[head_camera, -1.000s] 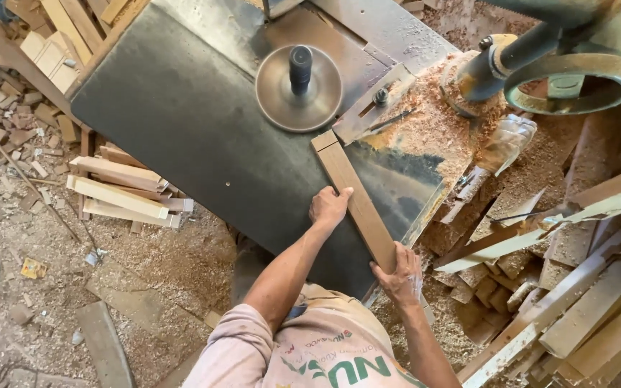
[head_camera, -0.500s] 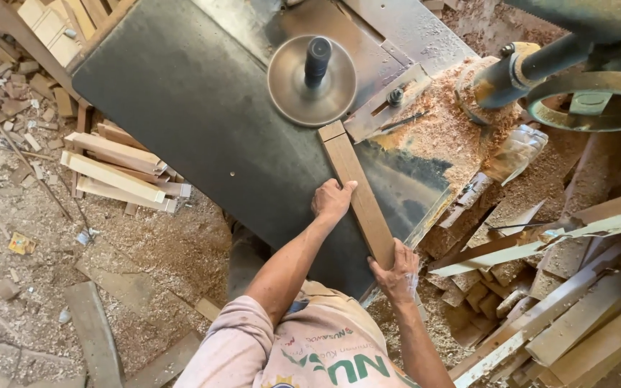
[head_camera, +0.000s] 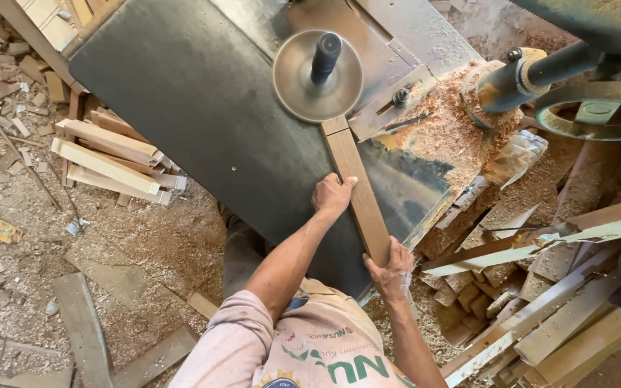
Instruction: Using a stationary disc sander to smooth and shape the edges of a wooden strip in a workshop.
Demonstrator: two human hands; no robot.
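Pressing a long wooden strip (head_camera: 357,190) flat on the dark metal saw table (head_camera: 181,93), a person leans over the table's near edge. The strip's long axis runs from that edge, beside the person's body, away toward the round saw disc (head_camera: 318,75), and its far end touches the disc's rim. The left hand (head_camera: 333,195) rests against the strip's left side about midway along it, fingers curled over the wood, closer to the disc than the other hand. The right hand (head_camera: 391,264) wraps around the strip's near end, right at the table's edge, gripping it from behind. So the strip lies ahead of both hands, pointing straight at the disc. A heap of sawdust (head_camera: 447,129) covers the table's right side, just beside the strip. Pale wooden slats (head_camera: 109,154) are stacked below the table's left edge, and offcuts (head_camera: 540,316) are piled at the right.
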